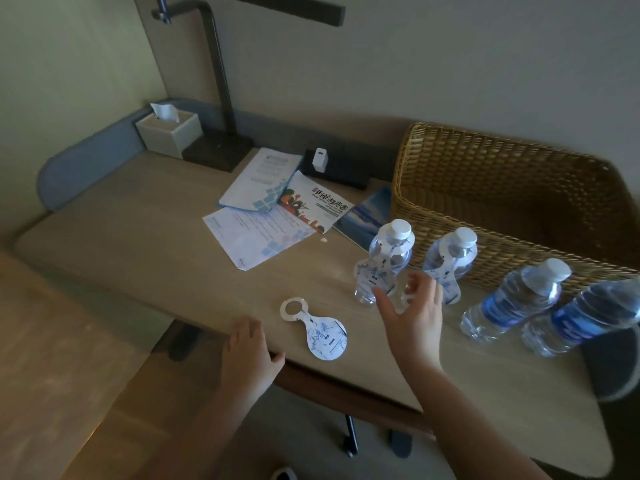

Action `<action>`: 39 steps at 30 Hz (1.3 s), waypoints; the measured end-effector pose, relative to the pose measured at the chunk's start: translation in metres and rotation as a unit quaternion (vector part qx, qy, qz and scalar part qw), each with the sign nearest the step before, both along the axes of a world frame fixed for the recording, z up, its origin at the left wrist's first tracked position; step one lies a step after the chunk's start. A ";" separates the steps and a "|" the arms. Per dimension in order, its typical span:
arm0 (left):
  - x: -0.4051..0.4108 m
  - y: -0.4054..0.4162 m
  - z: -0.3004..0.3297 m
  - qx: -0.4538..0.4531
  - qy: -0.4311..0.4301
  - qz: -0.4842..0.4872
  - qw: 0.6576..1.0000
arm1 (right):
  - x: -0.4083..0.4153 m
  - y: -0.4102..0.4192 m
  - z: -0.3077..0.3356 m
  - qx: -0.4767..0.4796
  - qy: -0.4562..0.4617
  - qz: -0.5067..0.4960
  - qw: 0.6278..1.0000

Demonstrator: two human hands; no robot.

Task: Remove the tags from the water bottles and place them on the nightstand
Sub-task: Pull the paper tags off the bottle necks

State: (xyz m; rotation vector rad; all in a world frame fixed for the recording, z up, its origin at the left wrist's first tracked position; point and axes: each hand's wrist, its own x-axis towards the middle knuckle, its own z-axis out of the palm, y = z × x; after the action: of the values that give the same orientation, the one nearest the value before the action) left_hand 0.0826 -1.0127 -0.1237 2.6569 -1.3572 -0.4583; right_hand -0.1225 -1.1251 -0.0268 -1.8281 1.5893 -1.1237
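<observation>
Several water bottles stand on the wooden nightstand (138,244). Two of them, the left bottle (388,258) and the one beside it (450,261), carry white-and-blue paper tags on their necks. Two blue-labelled bottles (512,303) (585,320) to the right have none. One loose tag (317,332) lies flat near the front edge. My right hand (412,317) hovers open just in front of the two tagged bottles, partly hiding their bases. My left hand (249,351) rests on the front edge, left of the loose tag, holding nothing.
A wicker basket (502,202) stands at the back right behind the bottles. Leaflets (270,209) lie in the middle. A tissue box (169,133), a lamp base (218,150) and a charger (320,160) on a black block sit along the back.
</observation>
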 end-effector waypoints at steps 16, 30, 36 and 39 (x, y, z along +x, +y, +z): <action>-0.010 -0.003 0.003 0.019 -0.028 0.024 0.999 | -0.010 -0.021 0.000 0.146 -0.137 0.071 0.977; -0.012 -0.002 -0.001 0.015 -0.024 0.049 0.998 | 0.003 -0.014 0.029 0.050 -0.178 0.171 0.968; -0.011 -0.002 0.000 0.019 -0.021 0.043 0.999 | 0.021 -0.014 -0.016 0.225 -0.002 0.259 0.939; -0.010 -0.003 -0.001 0.030 -0.018 0.039 0.999 | 0.030 -0.013 -0.045 0.296 0.059 0.267 0.915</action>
State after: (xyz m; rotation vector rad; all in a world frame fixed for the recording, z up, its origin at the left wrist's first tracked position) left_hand 0.0726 -1.0153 -0.1246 2.7680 -1.2630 -0.4524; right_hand -0.0926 -1.1385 -0.0722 -1.7485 1.1848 -0.2469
